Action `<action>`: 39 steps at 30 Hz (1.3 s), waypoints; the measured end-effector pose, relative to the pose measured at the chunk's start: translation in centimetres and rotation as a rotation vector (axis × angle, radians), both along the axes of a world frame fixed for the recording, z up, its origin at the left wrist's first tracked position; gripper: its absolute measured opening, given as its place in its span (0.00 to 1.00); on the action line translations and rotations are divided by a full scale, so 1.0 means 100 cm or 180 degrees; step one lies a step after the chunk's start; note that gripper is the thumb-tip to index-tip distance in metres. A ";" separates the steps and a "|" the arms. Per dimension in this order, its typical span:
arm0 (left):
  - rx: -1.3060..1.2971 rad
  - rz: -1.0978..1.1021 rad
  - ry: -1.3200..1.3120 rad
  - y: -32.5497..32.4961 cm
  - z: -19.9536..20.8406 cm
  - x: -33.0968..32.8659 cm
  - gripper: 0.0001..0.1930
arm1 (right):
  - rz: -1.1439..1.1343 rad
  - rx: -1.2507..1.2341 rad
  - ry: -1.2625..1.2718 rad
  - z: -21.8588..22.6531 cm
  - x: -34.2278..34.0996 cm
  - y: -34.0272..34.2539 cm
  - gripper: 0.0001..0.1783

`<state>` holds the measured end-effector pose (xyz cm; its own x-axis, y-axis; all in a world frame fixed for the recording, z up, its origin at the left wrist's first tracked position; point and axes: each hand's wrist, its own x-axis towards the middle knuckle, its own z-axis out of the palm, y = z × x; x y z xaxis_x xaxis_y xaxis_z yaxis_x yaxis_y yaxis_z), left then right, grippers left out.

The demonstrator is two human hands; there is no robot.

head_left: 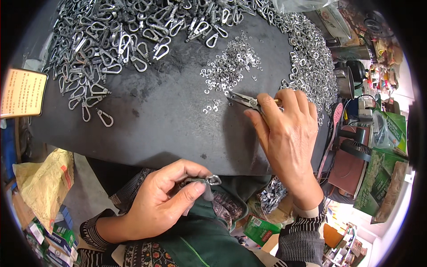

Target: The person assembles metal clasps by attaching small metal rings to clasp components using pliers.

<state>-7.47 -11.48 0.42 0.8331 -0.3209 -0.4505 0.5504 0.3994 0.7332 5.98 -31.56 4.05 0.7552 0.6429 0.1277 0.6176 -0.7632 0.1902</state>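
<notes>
My left hand (167,200) is closed in front of the table's near edge. Between its thumb and fingers is a metal snap hook, mostly covered by the fingers; its shiny end loop (214,180) sticks out to the right. My right hand (291,129) grips needle-nose pliers (252,103) over the dark tabletop. The jaws point left and are slightly apart, with their tips beside the near side of a pile of small C-shaped metal rings (235,62). Whether a ring sits between the tips is too small to tell. A few loose rings (215,106) lie just left of the pliers.
A large heap of metal snap hooks (120,40) covers the far left of the table (169,129). Many metal loops (311,58) are heaped along its right side. A box with yellow paper (24,93) stands at the left edge. A small black fan (356,149) is at right.
</notes>
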 end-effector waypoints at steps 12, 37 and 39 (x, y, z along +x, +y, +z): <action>0.0402 0.0220 -0.0407 0.012 -0.003 0.010 0.09 | 0.0345 -0.0084 0.0379 0.016 0.005 0.005 0.15; 0.0023 0.0014 0.0526 -0.010 0.005 -0.012 0.08 | 0.1237 0.0867 0.1661 0.025 -0.034 -0.041 0.18; 0.0009 -0.0258 0.0623 -0.005 -0.004 -0.027 0.13 | 0.0920 0.0989 0.1499 0.021 -0.022 -0.046 0.15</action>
